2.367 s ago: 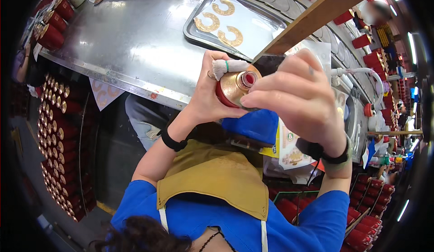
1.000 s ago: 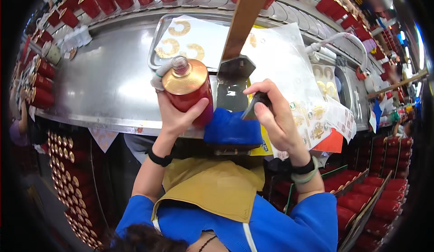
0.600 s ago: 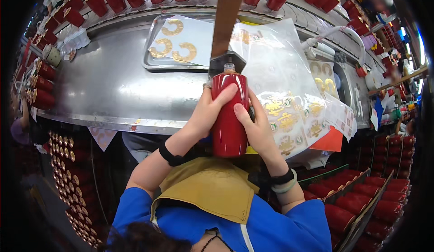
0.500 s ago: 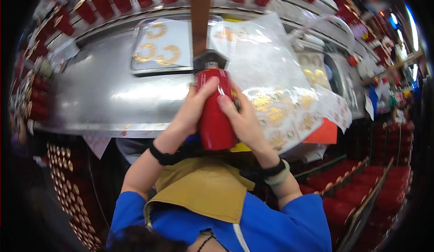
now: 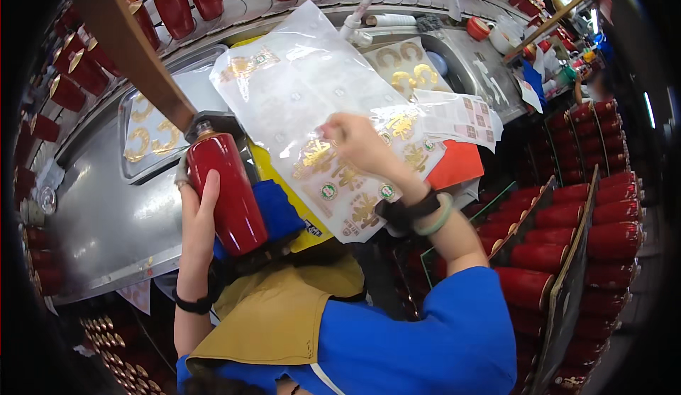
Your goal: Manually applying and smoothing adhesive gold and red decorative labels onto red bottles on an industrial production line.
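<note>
A glossy red bottle [image 5: 225, 193] lies tilted, its neck end up against a dark fitting [image 5: 213, 122] at the foot of a brown bar [image 5: 135, 44]. My left hand [image 5: 198, 210] is wrapped round the bottle's left side, thumb along its front. Over a large translucent sheet of gold decals [image 5: 305, 101] hovers my right hand [image 5: 362, 143], fingers curled together and slightly blurred. Whether anything is between those fingertips, I cannot make out. Gold characters and small green round emblems are printed on the sheet, below and beside that hand.
A metal tray [image 5: 128, 171] with gold curved decals stands behind the bottle on the steel bench [image 5: 92, 232]. Blue cloth [image 5: 280, 207] lies beside the bottle. A smaller decal sheet [image 5: 461, 118] overlaps an orange-red sheet [image 5: 454, 164]. Red bottles [image 5: 174, 8] line the far conveyor; more fill racks [image 5: 539, 253] at right.
My right hand has left the bottle and moved right, over the decal sheet. My left hand still grips the bottle. The whole view has swung rightward.
</note>
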The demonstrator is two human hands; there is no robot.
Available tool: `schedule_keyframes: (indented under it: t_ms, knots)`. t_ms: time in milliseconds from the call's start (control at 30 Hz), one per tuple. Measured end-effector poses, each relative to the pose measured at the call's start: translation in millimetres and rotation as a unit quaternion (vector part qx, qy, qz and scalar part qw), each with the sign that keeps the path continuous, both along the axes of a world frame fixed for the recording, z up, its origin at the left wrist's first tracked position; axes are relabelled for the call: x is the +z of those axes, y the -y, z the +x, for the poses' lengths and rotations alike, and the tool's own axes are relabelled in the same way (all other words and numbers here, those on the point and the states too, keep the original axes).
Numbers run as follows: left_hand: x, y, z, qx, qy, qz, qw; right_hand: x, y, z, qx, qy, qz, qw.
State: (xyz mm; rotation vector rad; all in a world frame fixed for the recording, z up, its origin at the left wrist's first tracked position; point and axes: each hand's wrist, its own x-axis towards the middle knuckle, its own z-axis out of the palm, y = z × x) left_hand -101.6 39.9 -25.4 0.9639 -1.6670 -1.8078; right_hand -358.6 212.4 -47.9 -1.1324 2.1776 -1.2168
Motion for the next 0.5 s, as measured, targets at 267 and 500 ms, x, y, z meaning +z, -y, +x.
schedule_keyframes:
  t_ms: [267,500]
  knots:
    - [4.5,-9.9,15.1,-0.035,0.020,-0.006,0.999,-10.8,-199.4,-282.7,-0.192,-0.263,0.315,0.891]
    - [11.4,-11.9,8.9,-0.035,0.050,-0.018,0.998,-47.9,-248.4,-359.2,-0.202,-0.163,0.285,0.923]
